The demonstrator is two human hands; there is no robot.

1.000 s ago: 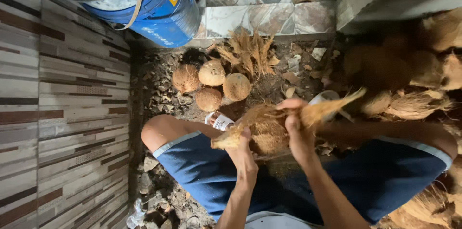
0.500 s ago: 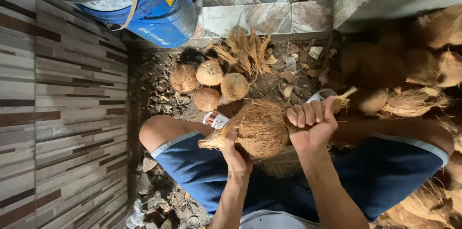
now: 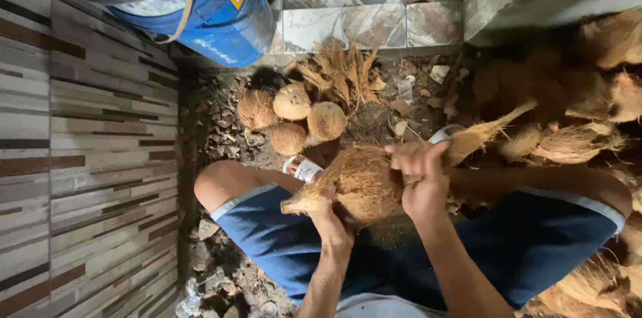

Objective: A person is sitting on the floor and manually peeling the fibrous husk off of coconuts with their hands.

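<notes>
A brown, hairy coconut sits between my knees, over my blue shorts. My left hand holds it from below at its near side. My right hand is closed on a long strip of husk that sticks out to the right of the coconut, still joined to it. Several husked coconuts lie on the dirt ahead of my knees.
A blue barrel stands at the top left against a striped tiled wall. Torn husk pieces lie beyond the husked coconuts. A heap of unhusked coconuts and husk fills the right side. Rubble covers the ground.
My right hand has pulled the husk strip further out to the right and down over the coconut. The coconut has turned slightly in my left hand.
</notes>
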